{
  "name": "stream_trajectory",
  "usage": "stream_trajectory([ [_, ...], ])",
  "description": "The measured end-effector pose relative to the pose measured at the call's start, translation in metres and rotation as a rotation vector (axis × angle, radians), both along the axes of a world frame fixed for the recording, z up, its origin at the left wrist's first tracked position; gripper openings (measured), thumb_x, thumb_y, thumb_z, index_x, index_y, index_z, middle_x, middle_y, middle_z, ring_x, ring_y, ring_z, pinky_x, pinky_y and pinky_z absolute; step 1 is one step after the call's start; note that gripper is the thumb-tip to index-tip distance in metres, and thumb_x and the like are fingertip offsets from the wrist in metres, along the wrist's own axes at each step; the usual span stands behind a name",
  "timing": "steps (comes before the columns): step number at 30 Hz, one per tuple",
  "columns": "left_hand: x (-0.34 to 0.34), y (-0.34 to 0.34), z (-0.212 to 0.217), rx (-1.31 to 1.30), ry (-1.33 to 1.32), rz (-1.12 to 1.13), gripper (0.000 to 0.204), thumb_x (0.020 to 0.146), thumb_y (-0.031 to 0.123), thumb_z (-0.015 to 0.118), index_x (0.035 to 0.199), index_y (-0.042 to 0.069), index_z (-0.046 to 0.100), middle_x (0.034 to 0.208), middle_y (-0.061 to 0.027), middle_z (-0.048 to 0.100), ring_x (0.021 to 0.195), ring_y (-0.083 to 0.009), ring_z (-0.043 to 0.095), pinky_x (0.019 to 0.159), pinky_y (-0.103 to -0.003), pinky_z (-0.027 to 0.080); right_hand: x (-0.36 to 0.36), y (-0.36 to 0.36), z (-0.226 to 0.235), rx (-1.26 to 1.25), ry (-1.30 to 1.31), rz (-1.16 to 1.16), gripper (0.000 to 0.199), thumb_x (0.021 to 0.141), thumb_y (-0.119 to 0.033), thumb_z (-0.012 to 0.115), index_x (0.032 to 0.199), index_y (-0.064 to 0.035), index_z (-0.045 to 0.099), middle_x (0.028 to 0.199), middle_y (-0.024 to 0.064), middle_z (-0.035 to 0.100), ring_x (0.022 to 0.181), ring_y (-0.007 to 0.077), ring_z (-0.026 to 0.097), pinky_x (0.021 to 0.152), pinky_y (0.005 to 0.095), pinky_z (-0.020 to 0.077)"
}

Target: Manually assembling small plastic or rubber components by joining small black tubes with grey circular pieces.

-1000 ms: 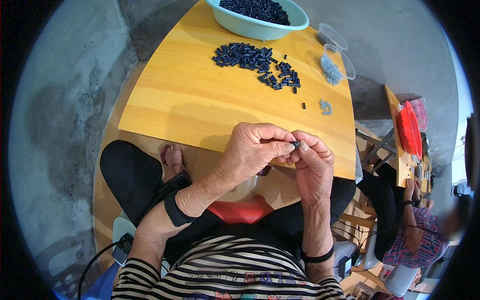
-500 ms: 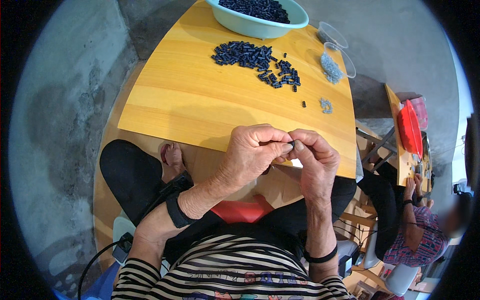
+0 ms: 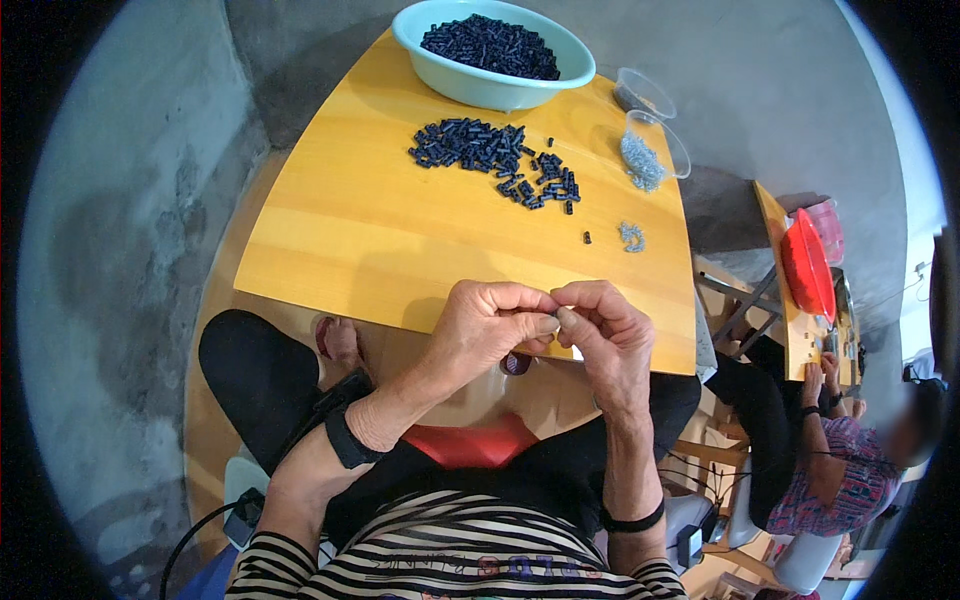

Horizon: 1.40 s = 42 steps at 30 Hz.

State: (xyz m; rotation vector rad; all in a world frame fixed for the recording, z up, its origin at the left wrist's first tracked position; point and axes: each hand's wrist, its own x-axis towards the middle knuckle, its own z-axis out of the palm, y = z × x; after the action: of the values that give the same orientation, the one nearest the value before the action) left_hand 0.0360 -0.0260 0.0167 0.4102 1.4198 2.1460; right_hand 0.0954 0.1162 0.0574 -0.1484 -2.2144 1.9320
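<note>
Holding a small dark piece [image 3: 556, 311], mostly covered, between left hand [image 3: 487, 325] and right hand [image 3: 608, 335], in a pinching grip from both sides, right by the near edge of the counter [image 3: 330, 235]! Facing a loose pile of dark pieces [image 3: 467, 145], a pale teal basin [image 3: 480, 90] heaped with more, and, rightward, a small cluster of pale bits [image 3: 637, 241].

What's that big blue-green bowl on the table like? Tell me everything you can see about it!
The bowl is pale blue-green, wide and round, with sloping smooth sides and a rim curling outward. It looks like plastic. It stands upright at the far end of the wooden table, heaped inside with small black pieces. A loose pile lies nearer the person, apart from it. No hand touches the bowl.
</note>
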Motion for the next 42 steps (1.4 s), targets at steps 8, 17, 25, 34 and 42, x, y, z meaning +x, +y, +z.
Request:
stream_trajectory([
  [8,-0.006,0.001,-0.008,-0.107,0.165,-0.021,0.013,0.084,0.006,0.066,0.092,-0.003,0.068,0.075,-0.0068,0.066,0.065,-0.0101,0.062,0.06,-0.022,0.052,-0.008,0.016,0.002,-0.109,-0.167,0.111,0.012,0.086,0.001,0.058,0.097,0.002,0.061,0.078,0.0045,0.065,0.07,0.0089,0.061,0.064,0.0218,0.0497],
  [17,-0.012,0.002,-0.008,-0.026,0.11,0.082,0.015,0.085,0.009,0.067,0.092,-0.004,0.067,0.074,-0.0087,0.066,0.065,-0.0104,0.062,0.062,-0.022,0.052,-0.071,0.071,-0.027,0.801,0.029,-0.252,0.015,0.081,-0.012,0.065,0.088,0.0008,0.063,0.079,0.0142,0.065,0.064,0.0246,0.061,0.06,0.0351,0.0485],
  [25,-0.019,-0.001,-0.008,-0.046,0.171,0.15,0.013,0.084,0.007,0.067,0.091,-0.003,0.067,0.074,-0.009,0.066,0.065,-0.0108,0.062,0.061,-0.023,0.052,-0.09,0.076,-0.041,1.055,0.201,-0.218,0.011,0.08,-0.011,0.064,0.08,-0.0016,0.06,0.077,0.014,0.062,0.07,0.0312,0.059,0.062,0.0407,0.0475],
  [34,-0.017,-0.002,-0.01,-0.091,0.306,0.169,0.011,0.082,0.002,0.066,0.092,-0.003,0.067,0.077,-0.008,0.065,0.067,-0.0113,0.063,0.062,-0.023,0.053,-0.047,0.047,0.002,-0.035,-0.154,0.197,0.006,0.085,-0.008,0.064,0.085,-0.0028,0.063,0.071,0.0007,0.061,0.059,0.0056,0.053,0.054,0.0204,0.0437],
  [42,-0.015,-0.001,-0.007,-0.128,0.299,0.161,0.01,0.082,0.001,0.066,0.09,-0.004,0.067,0.077,-0.0078,0.065,0.067,-0.0118,0.063,0.062,-0.023,0.052,-0.044,0.036,-0.008,-0.167,-0.151,0.275,0.012,0.082,-0.013,0.069,0.087,-0.0026,0.066,0.071,0.0011,0.063,0.058,0.0068,0.054,0.053,0.0207,0.045],
])
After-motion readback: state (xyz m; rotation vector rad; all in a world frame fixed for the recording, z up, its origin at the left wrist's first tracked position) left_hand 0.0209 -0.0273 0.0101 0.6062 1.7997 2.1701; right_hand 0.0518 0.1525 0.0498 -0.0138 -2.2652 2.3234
